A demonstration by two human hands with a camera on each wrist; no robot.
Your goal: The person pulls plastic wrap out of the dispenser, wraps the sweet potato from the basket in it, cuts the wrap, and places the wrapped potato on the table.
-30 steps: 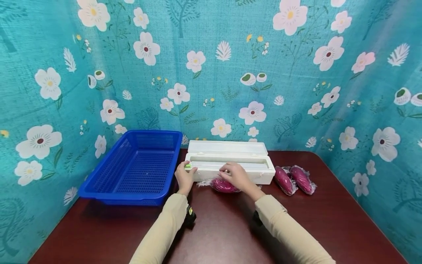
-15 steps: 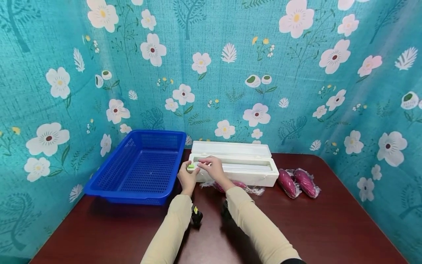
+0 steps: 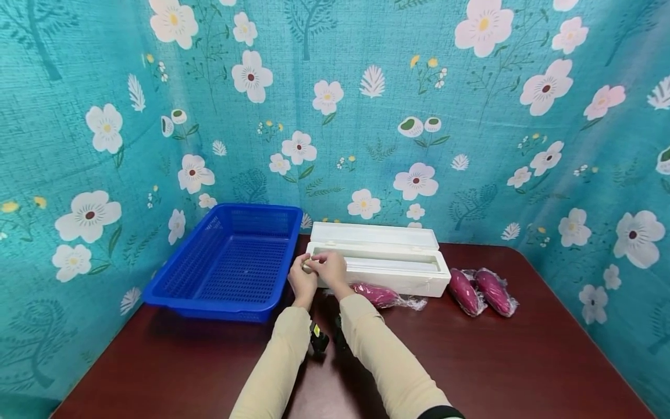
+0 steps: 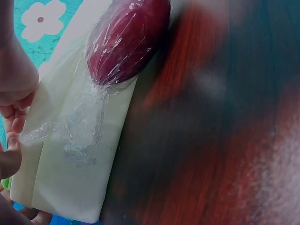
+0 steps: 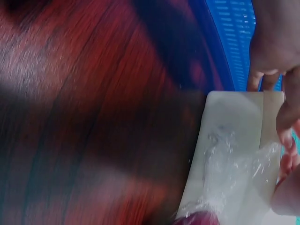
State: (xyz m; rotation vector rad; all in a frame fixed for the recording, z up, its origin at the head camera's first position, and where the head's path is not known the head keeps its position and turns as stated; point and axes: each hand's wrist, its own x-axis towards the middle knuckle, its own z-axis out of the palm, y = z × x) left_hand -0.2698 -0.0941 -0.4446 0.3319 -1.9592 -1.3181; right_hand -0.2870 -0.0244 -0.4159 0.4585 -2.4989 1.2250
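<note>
A long white cling film box (image 3: pixel 392 282) with a raised lid stands at the back of the table, a white roll (image 3: pixel 389 265) inside. My left hand (image 3: pixel 303 279) grips its left end, fingers round the end and thumb above. My right hand (image 3: pixel 332 270) is beside it, fingertips pinched together at the box's small green slider (image 4: pixel 5 183), mostly hidden by the hands. Against the box's front lies a purple-red oblong vegetable (image 3: pixel 376 295) in clear film. The film's loose tail (image 4: pixel 84 129) clings to the box front.
At the left stands a blue perforated plastic basket (image 3: pixel 238 267), close to my left hand. Two more film-wrapped purple-red vegetables (image 3: pixel 466 293) lie right of the box. A floral cloth (image 3: pixel 335 145) hangs behind the dark red-brown table (image 3: pixel 497 361).
My right hand has moved left from above the vegetable to the box's left end, beside my left hand. The vegetable is more exposed. The green slider, visible before, is covered in the head view.
</note>
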